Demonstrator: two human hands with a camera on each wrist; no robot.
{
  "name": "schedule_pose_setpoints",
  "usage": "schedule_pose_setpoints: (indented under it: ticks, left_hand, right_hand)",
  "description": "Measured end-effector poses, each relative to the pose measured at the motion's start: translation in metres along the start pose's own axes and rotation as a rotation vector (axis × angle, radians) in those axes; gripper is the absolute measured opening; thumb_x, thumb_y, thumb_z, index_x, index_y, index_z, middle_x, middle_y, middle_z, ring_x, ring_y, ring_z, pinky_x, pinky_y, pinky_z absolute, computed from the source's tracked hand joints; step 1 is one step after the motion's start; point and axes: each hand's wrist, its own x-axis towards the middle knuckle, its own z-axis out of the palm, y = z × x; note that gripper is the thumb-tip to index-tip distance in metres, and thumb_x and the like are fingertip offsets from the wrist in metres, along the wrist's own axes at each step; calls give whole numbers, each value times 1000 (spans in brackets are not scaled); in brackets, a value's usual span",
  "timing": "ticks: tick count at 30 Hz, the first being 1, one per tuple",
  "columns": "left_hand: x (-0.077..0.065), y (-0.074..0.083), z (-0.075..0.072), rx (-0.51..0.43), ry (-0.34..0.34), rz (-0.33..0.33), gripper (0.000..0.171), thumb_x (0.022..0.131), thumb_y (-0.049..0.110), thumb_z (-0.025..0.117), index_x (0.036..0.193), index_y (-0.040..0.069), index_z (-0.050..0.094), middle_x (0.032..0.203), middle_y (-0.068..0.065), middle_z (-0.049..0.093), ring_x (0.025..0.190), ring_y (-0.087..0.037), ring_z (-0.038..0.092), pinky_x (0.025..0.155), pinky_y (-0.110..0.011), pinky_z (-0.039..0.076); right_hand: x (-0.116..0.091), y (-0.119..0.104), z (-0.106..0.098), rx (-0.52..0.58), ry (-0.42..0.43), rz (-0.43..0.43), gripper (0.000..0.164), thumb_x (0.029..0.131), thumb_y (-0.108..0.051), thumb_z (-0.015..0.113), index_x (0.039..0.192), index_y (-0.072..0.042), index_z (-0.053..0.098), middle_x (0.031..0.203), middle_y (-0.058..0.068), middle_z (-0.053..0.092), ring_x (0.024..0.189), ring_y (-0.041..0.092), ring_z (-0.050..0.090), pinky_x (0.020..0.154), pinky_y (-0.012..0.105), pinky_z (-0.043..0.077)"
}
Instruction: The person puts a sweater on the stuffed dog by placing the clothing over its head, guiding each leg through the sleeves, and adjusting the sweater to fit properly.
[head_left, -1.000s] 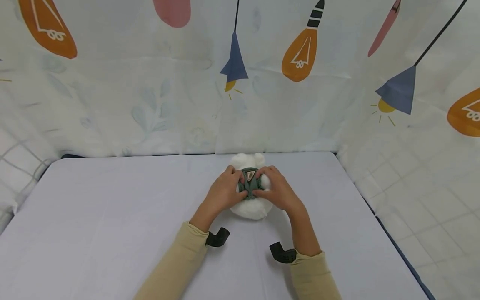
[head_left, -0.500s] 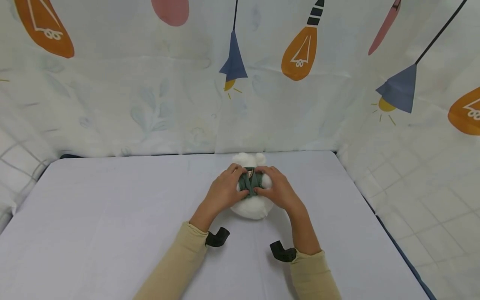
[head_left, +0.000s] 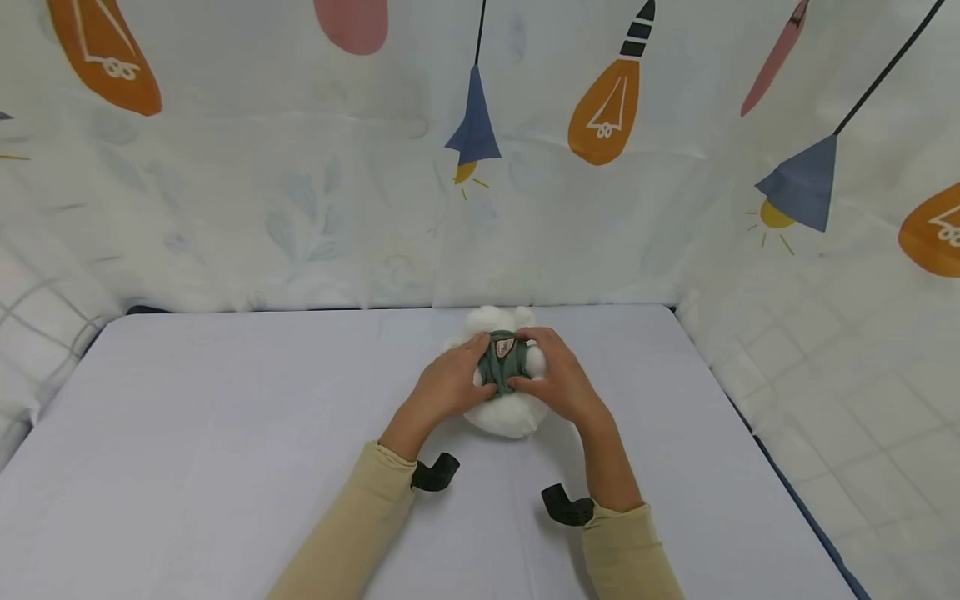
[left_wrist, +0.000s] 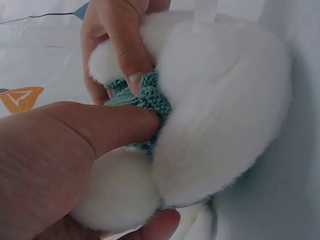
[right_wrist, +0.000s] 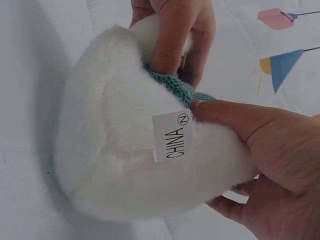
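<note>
A white plush toy [head_left: 506,417] in a green knitted sweater [head_left: 501,368] stands near the far edge of the table. From its left side my left hand [head_left: 446,382] holds it, thumb on the sweater's lower edge and fingers by the upper side. My right hand [head_left: 564,382] grips the opposite side in the same way, pinching the knit near the hem. A small badge [head_left: 505,347] shows on the sweater between the hands. The right wrist view reveals a white fabric label [right_wrist: 172,136] reading CHINA on the toy's fur. The toy's far side is hidden.
A white cloth covers the table [head_left: 225,450]. Behind it hangs a white curtain [head_left: 360,208] printed with lamps and bulbs, close to the toy. Black curved pieces [head_left: 437,472] stick out from both sleeve cuffs.
Half a second ago the sweater was bunched and the badge partly folded away; now the knit lies flatter and the badge shows. My left fingers have shifted slightly along the toy's side.
</note>
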Motion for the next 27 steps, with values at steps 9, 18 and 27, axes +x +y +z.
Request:
schedule_pose_setpoints:
  ticks: [9, 18, 27]
  left_hand:
    - [0, 2, 1, 16, 81, 23, 70, 82, 29, 78, 141, 9, 46, 138, -12, 47, 110, -32, 61, 89, -45, 52]
    - [0, -1, -2, 4, -12, -8, 79, 84, 30, 75, 149, 9, 35, 151, -12, 40, 132, -34, 48, 103, -49, 45]
    - [-2, -6, -11, -39, -14, -3, 71, 87, 38, 71, 146, 13, 41, 149, -9, 45, 133, -33, 48, 103, -52, 44]
  right_hand:
    - [-1, 2, -1, 11, -18, 26, 59, 78, -25, 81, 130, -16, 56, 136, 4, 54, 131, 26, 48, 108, 50, 40]
    - [1, 10, 1, 145, -108, 78, 63, 79, -31, 81, 133, -25, 49, 137, 1, 55, 129, 24, 49, 103, 50, 42]
    - [1, 6, -3, 84, -46, 56, 60, 82, -32, 78, 135, -20, 52, 139, 2, 55, 134, 24, 46, 108, 51, 38]
